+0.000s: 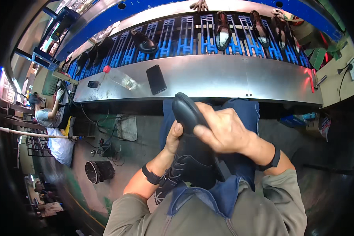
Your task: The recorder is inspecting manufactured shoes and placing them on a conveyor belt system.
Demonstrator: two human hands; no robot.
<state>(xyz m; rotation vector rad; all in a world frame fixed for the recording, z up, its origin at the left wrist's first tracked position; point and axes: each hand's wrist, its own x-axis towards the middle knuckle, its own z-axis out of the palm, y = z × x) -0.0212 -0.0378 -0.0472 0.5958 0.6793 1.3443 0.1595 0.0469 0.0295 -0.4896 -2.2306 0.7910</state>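
A black leather lace-up shoe [187, 118] is held over my lap, its rounded toe pointing away from me and reaching the near edge of the steel bench. My left hand [172, 137] grips the shoe's left side, with the thumb showing against the upper and the other fingers hidden. My right hand [226, 129] is closed around the right side of the forefoot, its thumb lying on the upper. The laces and heel end are dark against my clothes and hard to make out.
On the steel bench [208, 74] lie a black phone [156, 80], a clear bottle [122, 78] and a small dark object [93, 84]. Beyond runs a blue-slatted conveyor [167, 39] carrying several shoes. Another person's hand [200, 5] shows beyond it. A co-worker [47, 114] sits left; a dark bucket [99, 172] stands on the floor.
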